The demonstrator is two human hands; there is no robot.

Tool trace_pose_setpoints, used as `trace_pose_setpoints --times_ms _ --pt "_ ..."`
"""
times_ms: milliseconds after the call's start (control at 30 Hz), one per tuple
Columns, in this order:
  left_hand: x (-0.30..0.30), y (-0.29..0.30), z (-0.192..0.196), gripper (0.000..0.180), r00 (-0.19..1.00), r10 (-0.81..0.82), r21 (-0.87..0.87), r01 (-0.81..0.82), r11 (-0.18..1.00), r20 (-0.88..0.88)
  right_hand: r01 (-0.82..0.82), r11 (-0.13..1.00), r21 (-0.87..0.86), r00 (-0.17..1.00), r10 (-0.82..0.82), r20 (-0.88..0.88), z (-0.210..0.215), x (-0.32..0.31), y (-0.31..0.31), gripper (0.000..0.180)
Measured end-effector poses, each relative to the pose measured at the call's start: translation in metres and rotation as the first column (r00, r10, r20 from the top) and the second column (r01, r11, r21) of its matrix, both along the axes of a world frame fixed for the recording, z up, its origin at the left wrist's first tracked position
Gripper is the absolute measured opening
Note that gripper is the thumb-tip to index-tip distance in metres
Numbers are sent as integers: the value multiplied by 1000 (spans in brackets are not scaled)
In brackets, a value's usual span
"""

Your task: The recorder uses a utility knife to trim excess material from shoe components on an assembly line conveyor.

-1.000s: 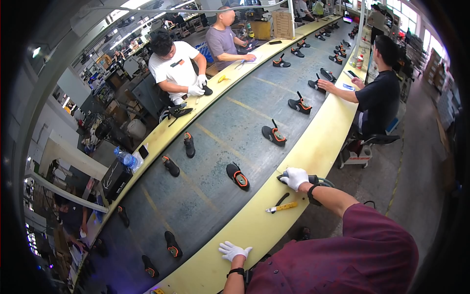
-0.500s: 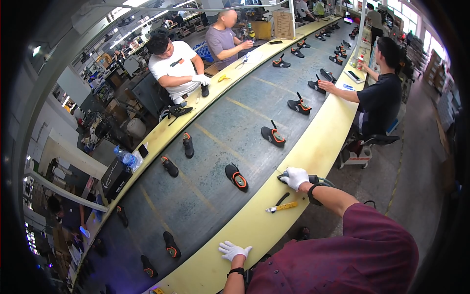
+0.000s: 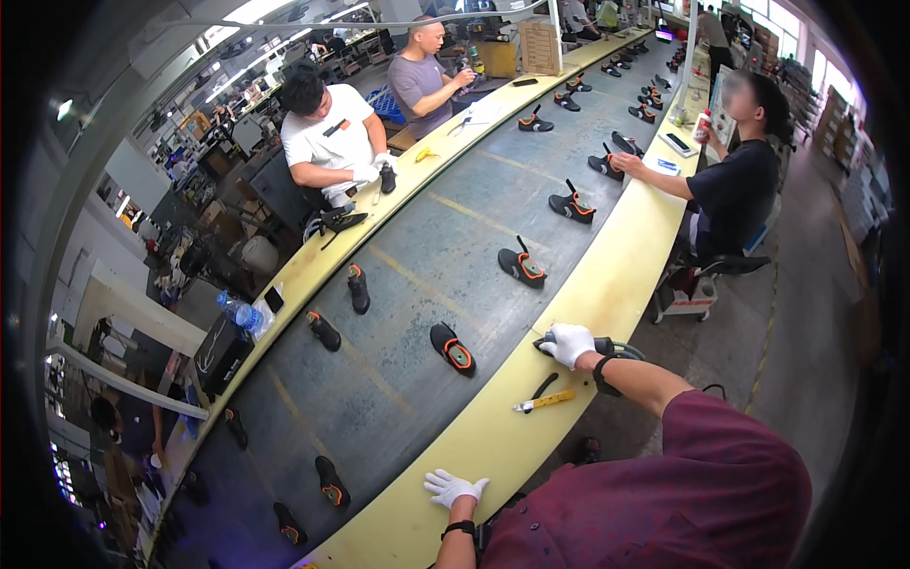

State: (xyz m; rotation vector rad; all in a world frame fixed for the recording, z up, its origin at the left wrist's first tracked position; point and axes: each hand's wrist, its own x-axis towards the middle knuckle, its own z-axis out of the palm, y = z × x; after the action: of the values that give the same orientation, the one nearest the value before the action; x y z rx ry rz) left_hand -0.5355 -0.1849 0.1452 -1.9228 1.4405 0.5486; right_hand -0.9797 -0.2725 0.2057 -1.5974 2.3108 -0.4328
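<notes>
Conveyor belt (image 3: pixel 408 313) curves off into the distance, a pale yellow worktop (image 3: pixel 616 275) flanking its near edge. On the belt's near half sits a black shoe (image 3: pixel 453 348) with an orange-trimmed opening; a careless reach could knock it askew. Just beside the belt, a dark corded tool (image 3: pixel 603 345) is held over the worktop by the right hand (image 3: pixel 569 345), gloved fingers clamped around it; its cable (image 3: pixel 627 352), trailing off the side away from the belt, could catch and jerk the grip. Farther left along the belt, the left hand (image 3: pixel 455 487) lies palm down, fingers spread apart, exposed should the corded tool slip its way. Between the hands, a yellow-handled cutter (image 3: pixel 552 399) lies loose on the belt's near side; a nudge could drop it.
</notes>
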Motion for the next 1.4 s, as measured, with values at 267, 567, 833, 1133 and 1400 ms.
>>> trace_pose_setpoints --times_ms 267,567,833,1133,1400 --pt "-5 0 0 153 1000 8 6 -8 1000 2 -4 1000 2 1000 4 -3 5 -4 -3 40" --pt "-17 -8 2 154 999 -42 -5 42 999 -24 -8 1000 8 1000 8 -4 13 -18 4 40" --pt "2 5 -12 158 1000 -29 -46 29 999 0 -8 994 105 998 3 55 24 -15 1 46" --pt "-3 8 -17 147 995 -97 -92 94 991 -32 -15 996 91 999 12 39 33 -23 6 45" --pt "-17 5 -2 147 997 -80 -81 80 993 -2 -8 999 53 999 5 54 27 -32 6 45"
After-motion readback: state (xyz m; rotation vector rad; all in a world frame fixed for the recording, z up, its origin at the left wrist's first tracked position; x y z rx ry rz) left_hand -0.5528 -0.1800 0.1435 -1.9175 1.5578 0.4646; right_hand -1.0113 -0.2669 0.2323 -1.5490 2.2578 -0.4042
